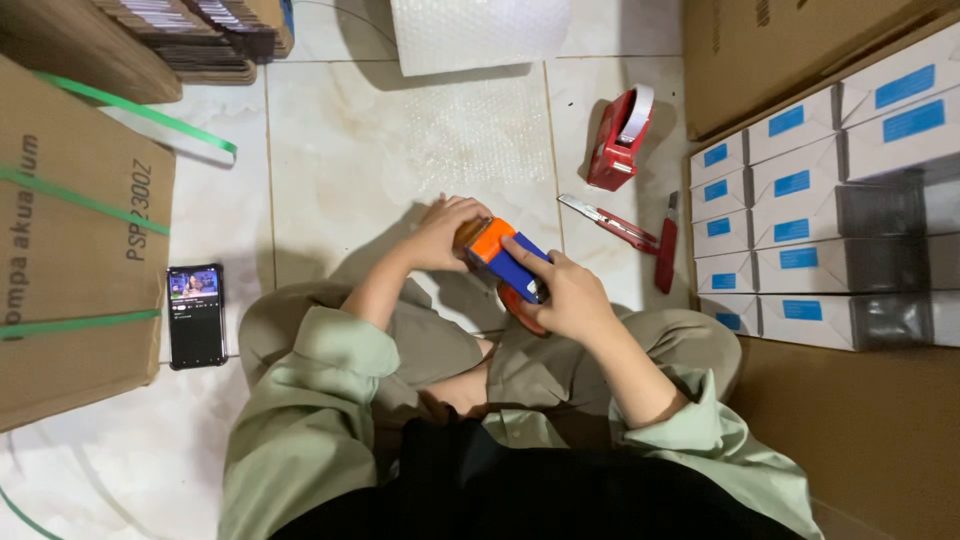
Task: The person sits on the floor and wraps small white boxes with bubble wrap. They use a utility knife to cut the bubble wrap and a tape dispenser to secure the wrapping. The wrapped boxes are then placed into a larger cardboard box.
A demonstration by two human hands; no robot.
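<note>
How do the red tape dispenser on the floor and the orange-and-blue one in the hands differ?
The red tape dispenser stands alone on the tile, untouched; the orange-and-blue tape dispenser is held over the lap by the left hand and right hand. The red one carries a pale roll; the held one's roll looks brown. Both are handheld tape dispensers.

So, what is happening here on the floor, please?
A person sits on a tiled floor and holds an orange and blue tape dispenser over the lap. The right hand grips its blue body, and the left hand is at its orange end. A red tape dispenser, a box cutter, a phone and a roll of bubble wrap lie around. White boxes with blue labels are stacked at the right side.
</note>
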